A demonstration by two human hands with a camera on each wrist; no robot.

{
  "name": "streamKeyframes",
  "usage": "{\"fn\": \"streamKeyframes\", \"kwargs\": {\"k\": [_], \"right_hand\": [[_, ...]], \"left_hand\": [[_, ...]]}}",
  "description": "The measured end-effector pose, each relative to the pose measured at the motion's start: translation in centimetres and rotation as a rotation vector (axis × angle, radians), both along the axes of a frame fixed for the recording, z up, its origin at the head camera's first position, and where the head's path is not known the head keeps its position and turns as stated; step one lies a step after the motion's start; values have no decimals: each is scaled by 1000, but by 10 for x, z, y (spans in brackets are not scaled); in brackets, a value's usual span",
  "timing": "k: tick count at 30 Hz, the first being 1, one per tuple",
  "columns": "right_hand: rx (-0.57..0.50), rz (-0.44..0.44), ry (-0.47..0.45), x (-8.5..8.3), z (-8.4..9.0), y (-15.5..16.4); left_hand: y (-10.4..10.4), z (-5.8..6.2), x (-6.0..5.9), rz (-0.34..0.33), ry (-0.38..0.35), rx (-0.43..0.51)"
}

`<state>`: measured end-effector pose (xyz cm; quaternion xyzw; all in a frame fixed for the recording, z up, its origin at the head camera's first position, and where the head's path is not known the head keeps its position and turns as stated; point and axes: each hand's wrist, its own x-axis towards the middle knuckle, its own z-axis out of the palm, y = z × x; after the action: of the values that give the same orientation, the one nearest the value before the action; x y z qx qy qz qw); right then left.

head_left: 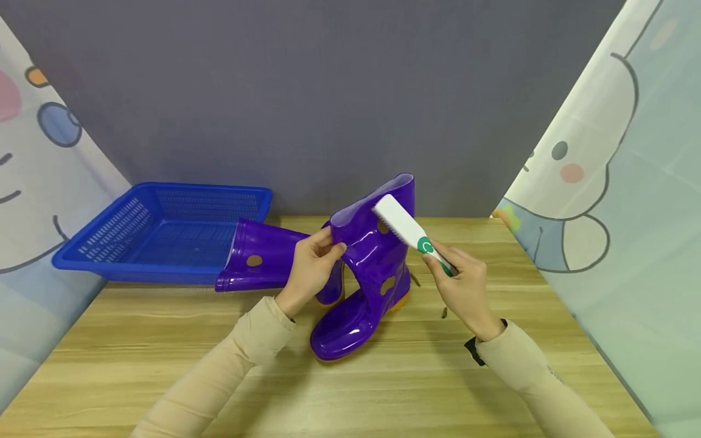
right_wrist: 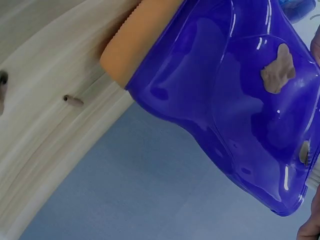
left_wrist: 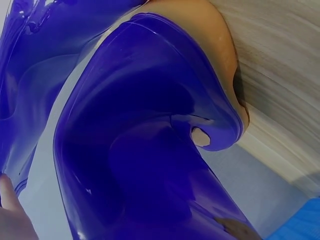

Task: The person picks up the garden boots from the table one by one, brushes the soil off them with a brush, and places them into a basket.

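Note:
A shiny purple rain boot (head_left: 342, 328) with an orange sole stands on the table. Brown patches (right_wrist: 278, 70) mark its shaft. My left hand (head_left: 311, 267) pinches the boot's top rim between thumb and fingers. In my right hand (head_left: 462, 289) is a white and green scrubbing brush (head_left: 402, 222), gripped by its handle, bristles against the upper shaft near a brown patch. At the right edge of the right wrist view only a bit of the bristles shows. A second purple boot (head_left: 268, 252) lies on its side behind my left hand, also with a brown spot.
A blue plastic basket (head_left: 98, 271) sits at the back left, with the lying boot's opening at its front corner. Small brown crumbs (head_left: 444, 312) lie on the wooden table (head_left: 394, 389) right of the standing boot. A grey wall (head_left: 339, 103) closes the back.

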<state>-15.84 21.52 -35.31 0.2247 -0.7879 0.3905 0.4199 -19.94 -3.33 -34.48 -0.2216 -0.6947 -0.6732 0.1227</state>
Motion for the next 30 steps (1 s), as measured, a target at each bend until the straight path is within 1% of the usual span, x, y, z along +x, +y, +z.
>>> {"fn": "streamKeyframes", "kwargs": {"k": [7,10,16,25,30], "right_hand": [[20,-28,6,-7,-5,1],[50,-56,-2,-8,-8,4],[121,-81,-3,-9,-14,8],[124,-83,19,-8,-17,10],[144,-87,48,-8,-18,11]], "left_hand": [[0,-1,1,-31,3,3],[0,-1,1,-37,10,0],[-1,-3,0,-20,6,2],[-3,-3,-1,-10,8,0],[-4,-3,-1,17,2,-1]]}}
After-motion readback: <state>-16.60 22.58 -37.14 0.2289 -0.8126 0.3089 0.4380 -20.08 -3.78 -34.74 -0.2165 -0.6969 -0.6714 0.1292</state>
